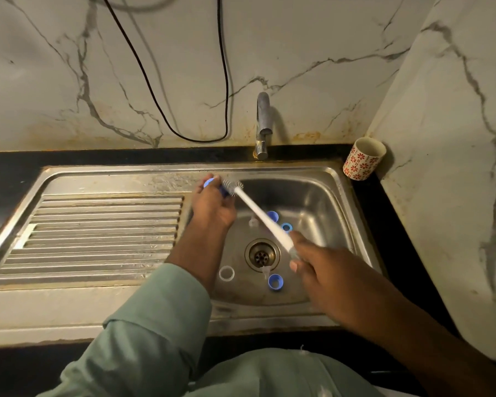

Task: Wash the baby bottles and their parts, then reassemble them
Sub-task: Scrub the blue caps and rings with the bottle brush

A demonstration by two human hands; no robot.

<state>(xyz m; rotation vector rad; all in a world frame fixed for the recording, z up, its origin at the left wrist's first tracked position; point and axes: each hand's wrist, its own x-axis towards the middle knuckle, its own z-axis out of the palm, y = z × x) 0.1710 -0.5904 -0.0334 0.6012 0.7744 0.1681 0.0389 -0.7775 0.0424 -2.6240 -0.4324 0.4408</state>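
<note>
I have my left hand [212, 209] curled round a small blue bottle part [209, 183], held up over the back-left rim of the sink [338, 196]. My right hand [312, 265] grips the tail of the white brush [262, 217], just right of the drain [261, 255], and the bristle head sits against the blue part. Both hands are closed on what they carry.

More pieces lie in the basin around the drain: a blue cap [275, 282] just in front of it, a clear ring [226, 273] to its front-left, two blue pieces [279, 222] behind it, and small clear bits I cannot identify. The tap [262, 124] stands behind the sink.

I judge these parts light, hard plastic and slick when wet, so they could squirt out of a loose pinch. I would take each by its rim or ridged side. The clear bits look soft and should be held gently.
</note>
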